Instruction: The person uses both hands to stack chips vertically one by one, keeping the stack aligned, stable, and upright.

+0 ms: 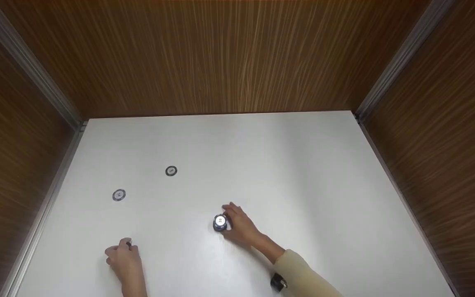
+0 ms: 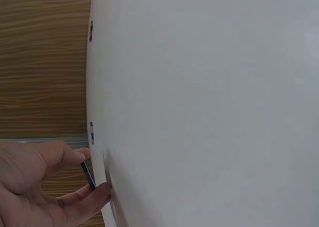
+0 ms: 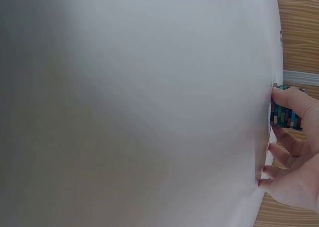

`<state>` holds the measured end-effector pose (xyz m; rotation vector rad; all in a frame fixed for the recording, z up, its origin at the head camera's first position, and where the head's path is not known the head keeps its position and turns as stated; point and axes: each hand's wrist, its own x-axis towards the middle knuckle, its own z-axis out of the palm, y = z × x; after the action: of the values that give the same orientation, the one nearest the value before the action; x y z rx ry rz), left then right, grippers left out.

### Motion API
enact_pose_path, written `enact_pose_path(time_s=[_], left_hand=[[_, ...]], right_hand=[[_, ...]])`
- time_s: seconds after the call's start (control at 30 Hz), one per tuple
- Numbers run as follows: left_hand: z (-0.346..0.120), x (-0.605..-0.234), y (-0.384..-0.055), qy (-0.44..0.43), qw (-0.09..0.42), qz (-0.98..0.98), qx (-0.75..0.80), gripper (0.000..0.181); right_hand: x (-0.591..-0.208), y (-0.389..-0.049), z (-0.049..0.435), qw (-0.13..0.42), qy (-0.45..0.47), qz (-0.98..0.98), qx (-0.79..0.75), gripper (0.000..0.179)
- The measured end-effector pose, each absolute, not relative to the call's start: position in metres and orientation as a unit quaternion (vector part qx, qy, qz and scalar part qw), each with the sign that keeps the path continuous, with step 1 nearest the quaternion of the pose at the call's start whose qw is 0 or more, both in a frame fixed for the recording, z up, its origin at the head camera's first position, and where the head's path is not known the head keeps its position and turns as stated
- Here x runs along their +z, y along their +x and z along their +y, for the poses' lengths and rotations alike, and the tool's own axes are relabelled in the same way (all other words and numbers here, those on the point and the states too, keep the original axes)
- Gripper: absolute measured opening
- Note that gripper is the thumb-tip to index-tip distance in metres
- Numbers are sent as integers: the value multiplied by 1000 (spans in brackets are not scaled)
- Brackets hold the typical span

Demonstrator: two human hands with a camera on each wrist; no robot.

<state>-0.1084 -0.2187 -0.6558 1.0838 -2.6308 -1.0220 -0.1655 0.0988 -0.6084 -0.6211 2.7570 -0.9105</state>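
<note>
My right hand [image 1: 242, 227] grips a stack of poker chips [image 1: 220, 222] on the white table, thumb on one side and fingers on the other. In the right wrist view the stack's edge [image 3: 288, 116] shows several chips banded in mixed colours, partly covered by the thumb. Over at the left, my left hand [image 1: 124, 260] pinches a single dark poker chip [image 2: 88, 175] between thumb and fingertip, close over the table. Two loose chips lie flat beyond it: a blue-and-white one [image 1: 118, 194] and a darker one [image 1: 171, 170] farther back.
Beside the right sleeve [image 1: 303, 272] sits a small black object [image 1: 278, 282], partly hidden by it. Wood-grain panels [image 1: 221, 57] stand along the back and both sides of the white table [image 1: 287, 165], with metal strips at the corners.
</note>
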Motion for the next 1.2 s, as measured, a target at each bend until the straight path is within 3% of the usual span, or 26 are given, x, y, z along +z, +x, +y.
enact_pose_path(time_s=[0.3, 0.53, 0.7, 0.97, 1.13, 1.2], left_hand=[[-223, -641, -108, 335, -16, -890, -308, 27], [-209, -599, -103, 324, -26, -891, -317, 26], [-209, -599, -104, 307, -50, -900, -306, 27], [-210, -648, -115, 262, 5, -927, -269, 24], [-197, -646, -121, 226, 14, -936, -271, 25], [-186, -620, -118, 211, 4, -937, -278, 26]], right_hand=[[-609, -166, 99, 86, -207, 923, -312, 42], [-608, -166, 99, 84, -209, 919, -323, 39], [-607, -166, 100, 83, -212, 919, -322, 38], [-606, -166, 99, 99, -196, 922, -319, 43], [-607, -166, 99, 105, -189, 925, -314, 45], [-608, -165, 99, 104, -189, 925, -313, 46]])
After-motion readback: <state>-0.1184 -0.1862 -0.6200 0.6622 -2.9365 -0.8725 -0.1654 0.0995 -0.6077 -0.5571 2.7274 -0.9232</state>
